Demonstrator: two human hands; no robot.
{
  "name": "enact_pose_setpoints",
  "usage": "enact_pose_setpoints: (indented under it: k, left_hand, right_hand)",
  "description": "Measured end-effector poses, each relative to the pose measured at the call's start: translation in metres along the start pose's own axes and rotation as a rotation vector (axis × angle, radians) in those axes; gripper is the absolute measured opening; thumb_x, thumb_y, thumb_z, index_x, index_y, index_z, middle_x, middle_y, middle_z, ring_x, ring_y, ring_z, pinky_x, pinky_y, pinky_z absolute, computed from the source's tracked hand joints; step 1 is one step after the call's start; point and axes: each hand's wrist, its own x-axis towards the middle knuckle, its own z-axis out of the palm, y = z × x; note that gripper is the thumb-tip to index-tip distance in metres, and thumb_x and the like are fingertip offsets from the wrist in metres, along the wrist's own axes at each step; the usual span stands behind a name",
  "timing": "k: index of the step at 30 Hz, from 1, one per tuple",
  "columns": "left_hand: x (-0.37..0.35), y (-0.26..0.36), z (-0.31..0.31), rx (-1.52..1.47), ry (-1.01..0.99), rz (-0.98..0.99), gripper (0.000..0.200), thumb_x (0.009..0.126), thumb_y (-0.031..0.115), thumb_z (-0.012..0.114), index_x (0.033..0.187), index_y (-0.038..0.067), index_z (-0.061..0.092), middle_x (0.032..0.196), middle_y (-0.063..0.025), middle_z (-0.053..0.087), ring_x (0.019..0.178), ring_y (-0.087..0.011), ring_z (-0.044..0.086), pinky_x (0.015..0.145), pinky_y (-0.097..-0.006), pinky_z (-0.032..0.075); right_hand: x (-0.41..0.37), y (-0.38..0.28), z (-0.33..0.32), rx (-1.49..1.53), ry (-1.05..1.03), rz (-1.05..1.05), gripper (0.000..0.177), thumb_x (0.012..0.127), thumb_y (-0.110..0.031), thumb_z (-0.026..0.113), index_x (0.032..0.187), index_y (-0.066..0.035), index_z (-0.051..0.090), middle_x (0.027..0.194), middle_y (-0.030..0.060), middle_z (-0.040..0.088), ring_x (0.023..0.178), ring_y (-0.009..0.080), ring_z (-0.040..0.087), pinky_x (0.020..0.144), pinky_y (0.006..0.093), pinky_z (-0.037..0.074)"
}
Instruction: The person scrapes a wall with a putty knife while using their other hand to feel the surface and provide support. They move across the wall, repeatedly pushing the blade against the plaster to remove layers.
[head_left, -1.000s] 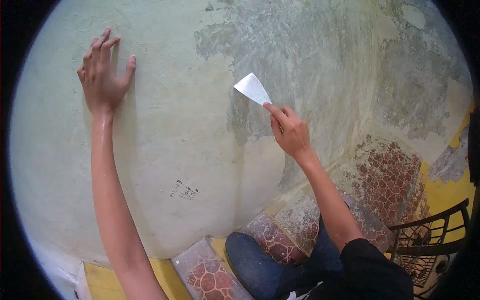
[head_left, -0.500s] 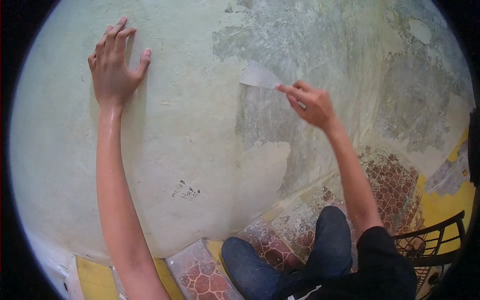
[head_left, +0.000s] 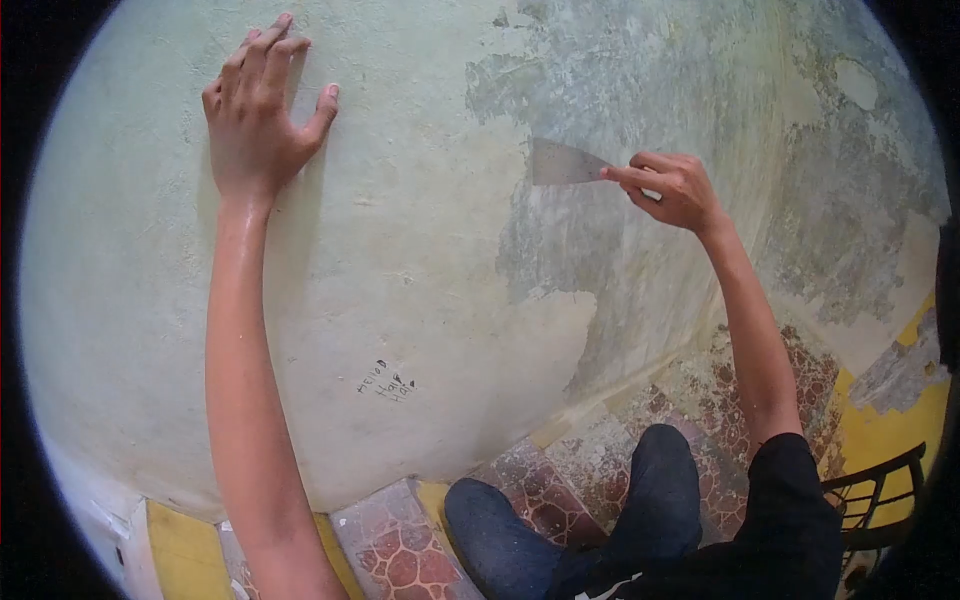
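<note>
R hand (head_left: 672, 188) grips scraper (head_left: 562, 163) (handle hidden in fist); L hand (head_left: 258, 110) splayed flat on wall (head_left: 400, 250).

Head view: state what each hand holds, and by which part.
The right hand holds a scraper by its handle end, forefinger along the blade's base. The left hand holds nothing, flat on the wall.
</note>
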Motion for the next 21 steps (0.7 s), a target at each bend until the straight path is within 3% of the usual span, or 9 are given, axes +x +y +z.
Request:
enact_pose_setpoints:
  k: [8,11,16,20,21]
  left_hand:
    - [-0.001,0.002,0.000,-0.011,0.003,0.010,0.050,0.082,0.046,0.066,0.126,0.027,0.053,0.147,0.0072,0.046,0.132,-0.0169,0.044,0.108,-0.0409,0.036]
    - [0.003,0.000,0.000,0.008,0.025,0.015,0.047,0.080,0.047,0.066,0.121,0.026,0.055,0.142,0.0094,0.048,0.131,-0.0140,0.043,0.104,-0.0360,0.037]
    - [0.006,0.006,-0.008,-0.002,0.026,0.000,0.047,0.079,0.047,0.066,0.118,0.023,0.056,0.139,0.0055,0.050,0.127,-0.0169,0.046,0.098,-0.0376,0.038]
    - [0.003,0.005,-0.006,-0.026,-0.003,-0.002,0.048,0.081,0.045,0.067,0.121,0.021,0.056,0.143,0.0029,0.049,0.130,-0.0206,0.046,0.101,-0.0400,0.036]
    - [0.004,0.004,-0.003,-0.037,0.073,0.031,0.047,0.078,0.045,0.065,0.118,0.021,0.056,0.136,-0.0009,0.053,0.126,-0.0211,0.047,0.097,-0.0399,0.036]
  right_hand:
    - [0.014,-0.016,0.005,0.025,0.009,0.006,0.031,0.085,-0.015,0.070,0.112,-0.031,0.070,0.072,-0.0047,0.061,0.053,0.0130,0.055,0.046,0.0285,0.043]
    - [-0.004,-0.008,-0.003,-0.026,-0.019,0.053,0.029,0.086,-0.015,0.070,0.111,-0.030,0.070,0.072,-0.0042,0.060,0.054,0.0133,0.056,0.046,0.0284,0.043]
    - [0.014,-0.029,0.000,0.056,0.023,0.044,0.028,0.085,-0.013,0.069,0.109,-0.027,0.071,0.072,-0.0023,0.060,0.054,0.0140,0.055,0.047,0.0288,0.043]
    - [0.003,-0.030,-0.004,0.040,-0.014,0.070,0.030,0.082,-0.009,0.070,0.108,-0.025,0.072,0.071,-0.0013,0.060,0.054,0.0150,0.056,0.047,0.0299,0.043]
    - [-0.005,-0.027,-0.005,0.038,0.006,0.058,0.030,0.082,-0.009,0.070,0.108,-0.025,0.072,0.071,-0.0013,0.060,0.054,0.0150,0.056,0.047,0.0299,0.043]
